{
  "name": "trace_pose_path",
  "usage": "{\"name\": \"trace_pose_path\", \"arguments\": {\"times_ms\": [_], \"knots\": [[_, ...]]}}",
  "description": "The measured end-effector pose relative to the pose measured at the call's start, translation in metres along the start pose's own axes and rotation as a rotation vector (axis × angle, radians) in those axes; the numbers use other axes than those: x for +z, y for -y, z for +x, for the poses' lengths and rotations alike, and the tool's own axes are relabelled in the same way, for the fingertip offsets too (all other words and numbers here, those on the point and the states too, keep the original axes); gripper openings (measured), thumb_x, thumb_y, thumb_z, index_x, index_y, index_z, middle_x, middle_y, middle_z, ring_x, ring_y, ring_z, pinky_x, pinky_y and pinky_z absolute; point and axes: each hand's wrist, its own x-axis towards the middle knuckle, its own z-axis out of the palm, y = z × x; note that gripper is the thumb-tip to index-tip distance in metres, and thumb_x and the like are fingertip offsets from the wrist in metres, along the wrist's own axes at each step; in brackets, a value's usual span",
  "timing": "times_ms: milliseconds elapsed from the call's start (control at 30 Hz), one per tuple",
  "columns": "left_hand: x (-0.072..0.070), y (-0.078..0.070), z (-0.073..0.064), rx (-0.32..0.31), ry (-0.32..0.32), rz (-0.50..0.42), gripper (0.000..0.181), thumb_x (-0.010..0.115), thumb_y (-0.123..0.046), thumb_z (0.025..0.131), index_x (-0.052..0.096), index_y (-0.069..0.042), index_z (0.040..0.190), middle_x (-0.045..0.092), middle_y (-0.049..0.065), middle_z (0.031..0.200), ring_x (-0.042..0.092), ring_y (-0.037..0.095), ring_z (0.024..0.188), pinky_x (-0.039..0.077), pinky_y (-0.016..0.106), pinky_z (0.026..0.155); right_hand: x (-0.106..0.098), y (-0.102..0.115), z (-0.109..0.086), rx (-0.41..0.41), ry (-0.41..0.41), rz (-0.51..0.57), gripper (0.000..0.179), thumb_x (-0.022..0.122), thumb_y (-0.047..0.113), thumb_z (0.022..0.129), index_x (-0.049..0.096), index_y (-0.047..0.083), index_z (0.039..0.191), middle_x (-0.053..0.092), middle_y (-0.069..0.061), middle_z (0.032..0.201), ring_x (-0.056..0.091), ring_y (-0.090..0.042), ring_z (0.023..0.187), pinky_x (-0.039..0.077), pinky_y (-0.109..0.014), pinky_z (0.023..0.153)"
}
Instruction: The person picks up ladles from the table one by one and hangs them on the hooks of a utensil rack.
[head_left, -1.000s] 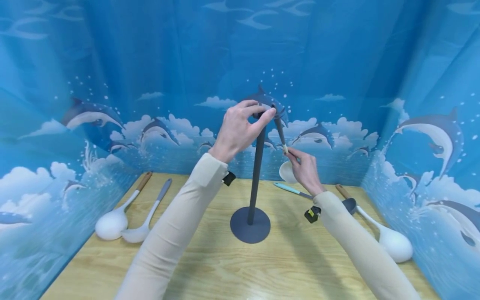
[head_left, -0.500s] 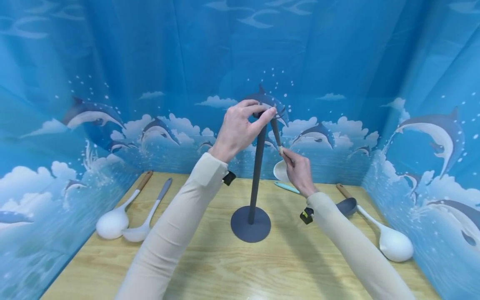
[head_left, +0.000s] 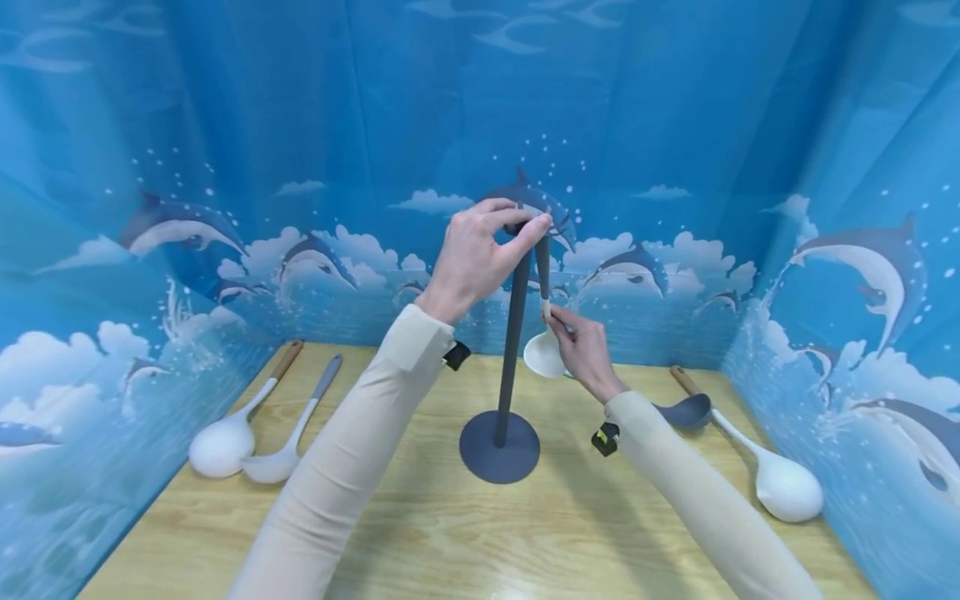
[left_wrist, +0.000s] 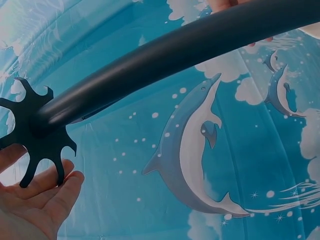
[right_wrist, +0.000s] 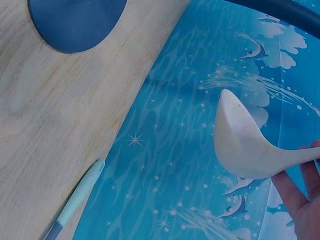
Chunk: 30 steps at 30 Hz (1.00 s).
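A dark utensil stand (head_left: 511,358) rises from its round base (head_left: 487,458) in the middle of the table. My left hand (head_left: 468,265) holds its top, the fingers around the rim of the hook disc (left_wrist: 37,137). Just right of the pole hangs a ladle (head_left: 543,355), white-bowled with a dark grey handle, nearly upright. My right hand (head_left: 588,348) pinches it low on the handle, near the white neck. In the right wrist view the ladle bowl (right_wrist: 240,142) is off the table. The left thumb hides the handle's top end, so I cannot tell whether it sits on a hook.
At left lie a wooden-handled white ladle (head_left: 223,447) and a grey-handled one (head_left: 272,465). Another white ladle (head_left: 787,487) lies at right, beside a dark-bowled ladle (head_left: 688,412). A turquoise handle (right_wrist: 82,190) shows at the table edge. Dolphin-print curtains (head_left: 337,100) enclose the table.
My right hand has moved left with the ladle, whose handle has swung from slanting to nearly vertical beside the pole. The left hand has stayed at the stand's top.
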Motion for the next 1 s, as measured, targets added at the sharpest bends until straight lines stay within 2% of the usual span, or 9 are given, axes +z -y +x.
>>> {"name": "trace_pose_path", "arguments": {"times_ms": [167,333,633,833,1000], "knots": [[0.0,0.0,0.002,0.014,-0.003,-0.005,0.039,0.056,-0.049,0.096,0.074,-0.021,0.117,0.063,0.006,0.133,0.052,0.021,0.13,0.045,0.044,0.106,0.003,0.0,0.0,-0.029,0.018,0.01,0.029,0.053,0.016,0.102,0.067,0.01,0.127,0.073,-0.014,0.112,0.07,-0.029,0.104,0.06,-0.039,0.078],[-0.001,0.0,0.002,0.01,-0.003,-0.011,0.039,0.057,-0.049,0.096,0.074,-0.02,0.117,0.063,0.006,0.132,0.051,0.022,0.132,0.043,0.045,0.107,0.006,0.003,-0.003,-0.051,0.062,0.005,0.031,0.055,0.014,0.101,0.063,0.011,0.131,0.072,-0.013,0.113,0.07,-0.025,0.102,0.06,-0.033,0.076],[0.0,0.003,-0.004,0.002,-0.006,-0.019,0.04,0.058,-0.049,0.096,0.074,-0.019,0.117,0.063,0.007,0.133,0.052,0.022,0.131,0.043,0.045,0.107,0.015,0.007,-0.01,-0.053,0.097,0.031,0.033,0.059,0.013,0.099,0.063,0.012,0.131,0.071,-0.012,0.116,0.07,-0.025,0.103,0.06,-0.035,0.077],[-0.003,0.002,-0.003,0.015,-0.023,-0.001,0.04,0.058,-0.049,0.095,0.074,-0.02,0.117,0.067,0.005,0.127,0.052,0.022,0.132,0.041,0.045,0.11,0.016,0.008,-0.008,-0.057,0.111,0.053,0.036,0.061,0.013,0.098,0.061,0.015,0.134,0.069,-0.012,0.121,0.07,-0.026,0.104,0.06,-0.036,0.079],[-0.005,0.001,-0.002,-0.002,-0.009,0.01,0.041,0.057,-0.051,0.095,0.073,-0.021,0.118,0.066,0.005,0.129,0.051,0.021,0.133,0.04,0.044,0.111,0.016,0.009,-0.008,-0.055,0.127,0.077,0.038,0.061,0.013,0.098,0.059,0.015,0.136,0.068,-0.011,0.122,0.069,-0.027,0.105,0.059,-0.035,0.08]]}}
